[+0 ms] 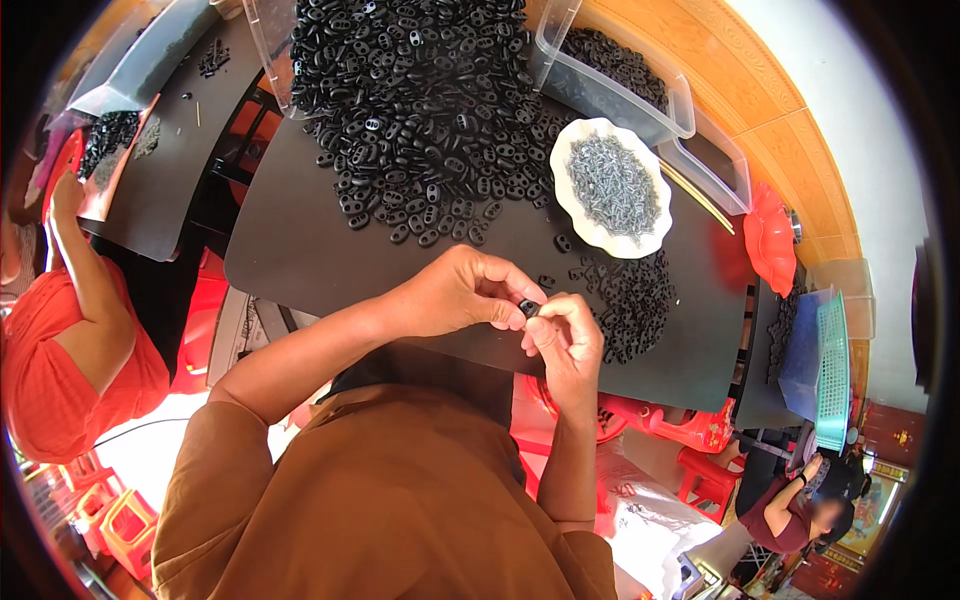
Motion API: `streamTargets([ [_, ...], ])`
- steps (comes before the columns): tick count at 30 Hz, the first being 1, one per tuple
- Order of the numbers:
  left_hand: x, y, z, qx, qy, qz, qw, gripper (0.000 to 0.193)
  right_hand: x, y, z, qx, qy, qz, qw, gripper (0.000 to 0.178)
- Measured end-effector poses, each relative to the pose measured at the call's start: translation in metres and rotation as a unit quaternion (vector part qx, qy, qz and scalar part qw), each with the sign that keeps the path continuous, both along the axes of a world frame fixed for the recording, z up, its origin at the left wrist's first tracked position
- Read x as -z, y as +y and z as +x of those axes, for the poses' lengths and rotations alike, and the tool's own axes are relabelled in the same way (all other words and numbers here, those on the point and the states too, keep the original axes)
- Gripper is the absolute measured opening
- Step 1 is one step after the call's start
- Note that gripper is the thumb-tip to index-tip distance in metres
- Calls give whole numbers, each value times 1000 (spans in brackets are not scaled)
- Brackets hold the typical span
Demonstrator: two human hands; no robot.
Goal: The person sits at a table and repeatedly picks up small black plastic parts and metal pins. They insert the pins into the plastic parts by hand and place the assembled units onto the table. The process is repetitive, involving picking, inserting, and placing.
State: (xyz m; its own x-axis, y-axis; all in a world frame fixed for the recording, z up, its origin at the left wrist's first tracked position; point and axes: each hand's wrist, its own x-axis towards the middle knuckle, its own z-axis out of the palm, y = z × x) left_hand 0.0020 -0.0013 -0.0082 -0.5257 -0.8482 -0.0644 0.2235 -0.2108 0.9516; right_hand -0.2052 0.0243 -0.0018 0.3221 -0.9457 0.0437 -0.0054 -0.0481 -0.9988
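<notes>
My left hand (465,292) pinches a small black plastic piece (529,308) between thumb and fingertips, just above the table's near edge. Close against it, my right hand (567,345) has its thumb and fingers pressed together at the piece's lower side; what they grip is hidden. Beyond my hands spreads a large heap of black oval plastic pieces with two holes (430,120). To the right of my fingers lies a pile of smaller black parts (637,310). Behind that pile stands a cream scalloped dish (568,200) holding small silver screws (612,185).
Clear plastic bins (640,115) stand at the back right, beside a red scalloped dish (768,240). A green basket (832,370) is farther right. At left, a person in red (85,350) works at another dark table (190,160). Another person (790,515) sits at lower right.
</notes>
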Motion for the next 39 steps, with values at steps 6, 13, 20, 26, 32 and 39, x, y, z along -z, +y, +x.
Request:
streamTargets([
  [6, -2, 1, 0, 10, 12, 14, 1000, 22, 9, -6, -4, -11, -41, -85, 996, 24],
  [13, 1, 1, 3, 35, 33, 28, 998, 21, 3, -15, -5, -62, -16, -153, 986, 33],
  [20, 0, 3, 5, 59, 51, 50, 996, 23, 1, -10, -7, -73, -30, -154, 985, 30],
  [26, -6, 4, 4, 84, 65, 68, 992, 22, 8, -7, -14, -102, -112, -65, 986, 27],
  [32, -8, 6, 6, 92, 67, 70, 991, 20, 3, -5, -11, -103, -127, -49, 985, 22],
  [39, -7, 4, 5, 93, 70, 83, 990, 23, 8, 0, -8, -81, -140, -49, 986, 24],
])
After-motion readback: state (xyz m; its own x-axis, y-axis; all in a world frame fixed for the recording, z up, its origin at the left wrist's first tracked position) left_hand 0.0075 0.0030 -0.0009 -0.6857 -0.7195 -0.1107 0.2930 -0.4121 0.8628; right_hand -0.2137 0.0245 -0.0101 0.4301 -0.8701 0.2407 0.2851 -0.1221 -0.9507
